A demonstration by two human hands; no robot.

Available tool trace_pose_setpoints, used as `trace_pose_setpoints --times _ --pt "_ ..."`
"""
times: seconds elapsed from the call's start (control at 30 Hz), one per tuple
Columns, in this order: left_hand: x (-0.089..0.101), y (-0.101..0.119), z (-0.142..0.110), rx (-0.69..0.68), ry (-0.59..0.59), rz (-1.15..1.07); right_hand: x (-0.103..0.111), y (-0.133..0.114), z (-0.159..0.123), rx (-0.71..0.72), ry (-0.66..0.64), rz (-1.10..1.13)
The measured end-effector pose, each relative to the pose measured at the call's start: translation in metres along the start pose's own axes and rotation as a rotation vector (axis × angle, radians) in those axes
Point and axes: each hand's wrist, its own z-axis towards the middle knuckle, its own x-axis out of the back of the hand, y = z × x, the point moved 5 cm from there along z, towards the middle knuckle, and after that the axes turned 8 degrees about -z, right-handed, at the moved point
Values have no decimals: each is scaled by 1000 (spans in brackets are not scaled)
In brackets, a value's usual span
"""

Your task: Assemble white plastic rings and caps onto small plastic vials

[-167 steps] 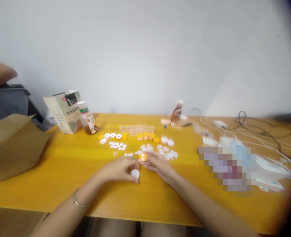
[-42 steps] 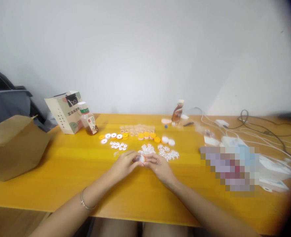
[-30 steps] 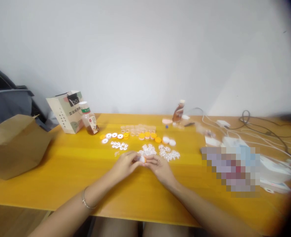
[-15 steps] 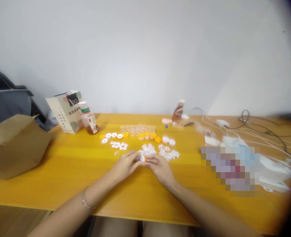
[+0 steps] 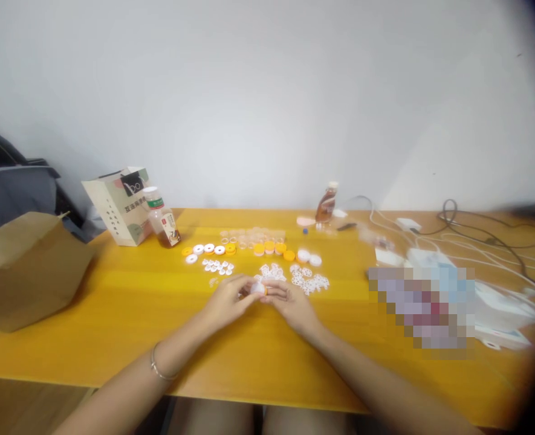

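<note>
My left hand point(image 5: 225, 301) and my right hand point(image 5: 289, 304) meet at the middle of the yellow table point(image 5: 126, 326). Both pinch one small round piece point(image 5: 260, 289), white on its face with an orange rim. Just beyond my fingers lie heaps of small white gear-like parts point(image 5: 307, 280) and a smaller white scatter point(image 5: 218, 266). Farther back runs a row of orange and white round caps point(image 5: 249, 248), with clear little cups point(image 5: 249, 235) behind them.
A brown paper bag point(image 5: 26, 266) stands at the left edge, a printed paper bag point(image 5: 117, 202) and a drink bottle point(image 5: 161, 217) behind it. Another bottle point(image 5: 326, 205) is at the back. White cables and chargers point(image 5: 434, 248) cover the right side.
Earlier my left hand held a white disc and my right an orange piece, apart. The hands have come together on one joined piece and hardly moved in the last second.
</note>
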Motion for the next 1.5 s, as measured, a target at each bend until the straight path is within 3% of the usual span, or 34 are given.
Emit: trace_pose_setpoints --times 0.73,1.17,1.5 --pt "5 11 -3 -101 -157 35 0 -6 -4 -10 -45 -85" --pt "-1 3 -3 48 -20 -82 -4 -8 -12 119 -5 -86" --pt "0 2 -2 34 16 -80 -4 -4 -10 149 -17 -85"
